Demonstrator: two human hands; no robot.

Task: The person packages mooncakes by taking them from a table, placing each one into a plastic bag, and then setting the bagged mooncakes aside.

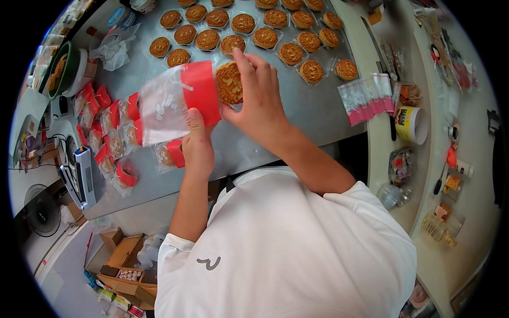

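My left hand point(199, 143) grips the lower edge of a clear plastic bag point(163, 105) with a red band along its right end. At that red end, my right hand point(258, 87) holds a round golden-brown mooncake point(229, 82) between thumb and fingers, in what looks like a clear tray. The mooncake is upright beside the bag's end; whether its edge is inside the bag I cannot tell. Beyond my hands, several mooncakes in clear trays point(265, 38) stand on the metal table point(314, 115). Several bagged mooncakes with red bands point(115, 146) lie to the left.
A bag sealer point(84, 177) stands at the table's left edge. Flat pink-and-clear bags point(364, 99) lie at the right edge. A green bowl point(65, 69) and a crumpled plastic bag point(115, 45) are at the far left. A shelf with a yellow-labelled tub point(411, 124) runs along the right.
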